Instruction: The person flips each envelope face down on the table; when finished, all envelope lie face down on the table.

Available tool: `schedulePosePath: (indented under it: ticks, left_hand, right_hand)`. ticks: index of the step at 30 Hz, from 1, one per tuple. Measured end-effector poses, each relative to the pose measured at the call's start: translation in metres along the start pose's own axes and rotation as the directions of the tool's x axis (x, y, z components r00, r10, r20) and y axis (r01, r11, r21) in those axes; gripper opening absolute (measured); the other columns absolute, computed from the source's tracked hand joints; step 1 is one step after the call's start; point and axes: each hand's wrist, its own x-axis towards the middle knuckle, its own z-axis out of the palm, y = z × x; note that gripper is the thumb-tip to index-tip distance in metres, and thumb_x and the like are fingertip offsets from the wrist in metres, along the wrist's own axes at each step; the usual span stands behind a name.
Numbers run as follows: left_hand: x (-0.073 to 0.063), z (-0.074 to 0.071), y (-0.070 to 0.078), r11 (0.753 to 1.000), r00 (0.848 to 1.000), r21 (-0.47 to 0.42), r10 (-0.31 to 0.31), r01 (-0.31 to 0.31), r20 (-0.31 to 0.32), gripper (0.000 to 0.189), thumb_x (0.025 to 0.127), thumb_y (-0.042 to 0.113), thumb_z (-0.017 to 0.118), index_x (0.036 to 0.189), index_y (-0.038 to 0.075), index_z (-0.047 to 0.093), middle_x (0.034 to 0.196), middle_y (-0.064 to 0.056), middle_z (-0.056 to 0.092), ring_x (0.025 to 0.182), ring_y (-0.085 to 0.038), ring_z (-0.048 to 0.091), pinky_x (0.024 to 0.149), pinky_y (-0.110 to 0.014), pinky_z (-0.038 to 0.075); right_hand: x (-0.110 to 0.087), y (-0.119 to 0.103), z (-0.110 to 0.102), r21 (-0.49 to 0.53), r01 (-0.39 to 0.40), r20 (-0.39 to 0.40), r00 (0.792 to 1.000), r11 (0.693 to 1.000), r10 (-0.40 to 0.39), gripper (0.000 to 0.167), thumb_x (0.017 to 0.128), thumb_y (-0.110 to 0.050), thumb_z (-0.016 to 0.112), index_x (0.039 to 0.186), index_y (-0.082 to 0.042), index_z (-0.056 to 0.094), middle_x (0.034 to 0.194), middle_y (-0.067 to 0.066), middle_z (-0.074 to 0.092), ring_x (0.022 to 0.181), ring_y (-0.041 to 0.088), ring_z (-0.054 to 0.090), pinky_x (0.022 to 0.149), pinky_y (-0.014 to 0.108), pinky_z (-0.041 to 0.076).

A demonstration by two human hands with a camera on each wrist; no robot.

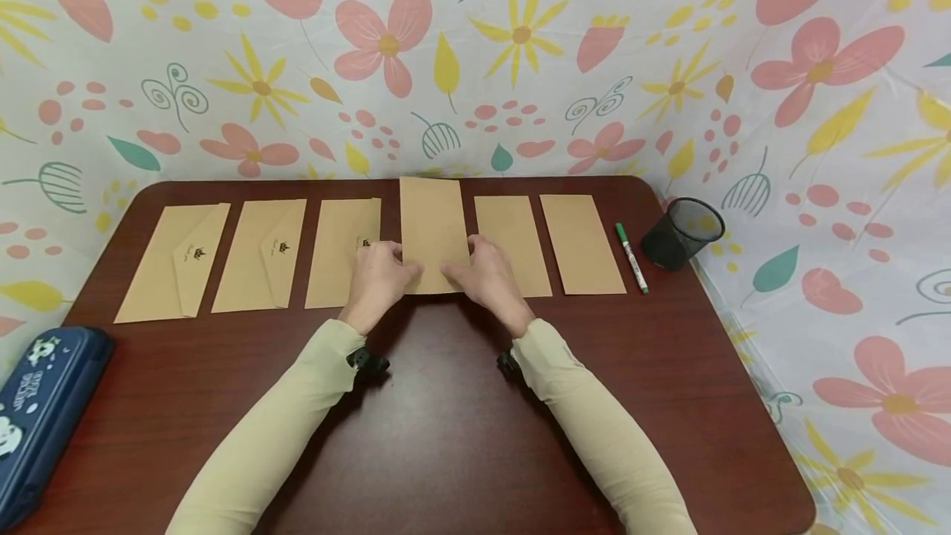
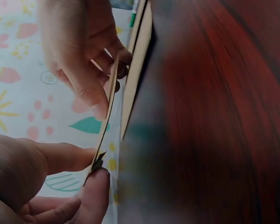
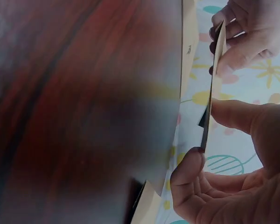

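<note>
A brown paper envelope (image 1: 431, 225), plain side up, is held between both hands at the middle of the row. My left hand (image 1: 377, 275) pinches its left near edge, thumb on top and fingers beneath. My right hand (image 1: 486, 275) grips the right edge the same way. In the left wrist view the envelope (image 2: 105, 123) is seen edge-on, raised off the table, and a small dark pointed shape (image 2: 99, 158) shows under it. The right wrist view also has the envelope (image 3: 217, 70) edge-on between thumbs and fingers. Its underside is mostly hidden.
To the left lie envelopes with printed flaps up: one (image 1: 152, 271), another (image 1: 245, 262) and a third (image 1: 330, 258). On the right are two plain envelopes (image 1: 513, 229) (image 1: 582, 246), a green-capped marker (image 1: 631, 258) and a black mesh pen cup (image 1: 672, 238). A blue pencil case (image 1: 55, 411) sits at the left edge.
</note>
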Motion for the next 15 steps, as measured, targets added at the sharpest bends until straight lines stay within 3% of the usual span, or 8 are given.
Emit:
schedulePosePath:
  ticks: [3,7,10,15]
  left_hand:
    - [0.017,0.020,-0.024,0.998,1.000,0.057,-0.004,0.004,0.005,0.021,0.087,0.028,0.076,0.082,0.007,0.076,0.078,-0.007,0.071,0.079,-0.024,0.058,0.064,-0.032,0.045]
    - [0.018,0.022,-0.022,0.996,0.998,0.081,-0.037,0.034,0.041,0.018,0.086,0.024,0.075,0.078,0.008,0.076,0.080,-0.007,0.071,0.072,-0.021,0.056,0.059,-0.031,0.044]
    - [0.018,0.023,-0.022,0.996,0.997,0.077,-0.047,0.042,0.064,0.031,0.084,0.020,0.071,0.059,0.013,0.054,0.061,0.000,0.048,0.059,-0.017,0.042,0.050,-0.030,0.035]
    - [0.017,0.025,-0.017,0.994,0.996,0.094,-0.055,0.048,0.075,0.038,0.078,0.012,0.063,0.054,0.020,0.035,0.057,0.009,0.026,0.054,-0.012,0.026,0.045,-0.029,0.025]
  right_hand:
    - [0.009,0.007,0.006,-0.021,-0.007,0.023,1.000,1.000,0.008,0.081,0.094,-0.039,0.076,0.161,-0.003,0.048,0.156,0.020,0.061,0.144,0.035,0.058,0.118,0.048,0.052]
    - [0.021,0.016,0.015,-0.057,-0.019,0.056,0.998,0.998,0.022,0.080,0.095,-0.038,0.077,0.161,-0.003,0.049,0.162,0.021,0.056,0.151,0.039,0.054,0.121,0.052,0.050]
    - [0.030,0.023,0.022,-0.102,-0.005,0.067,0.998,0.995,0.012,0.078,0.096,-0.038,0.079,0.159,-0.003,0.051,0.161,0.021,0.057,0.149,0.038,0.056,0.120,0.052,0.051]
    - [0.037,0.026,0.027,-0.179,0.047,0.078,0.996,0.983,-0.034,0.062,0.096,-0.033,0.079,0.146,0.001,0.063,0.141,0.020,0.069,0.125,0.034,0.068,0.104,0.048,0.060]
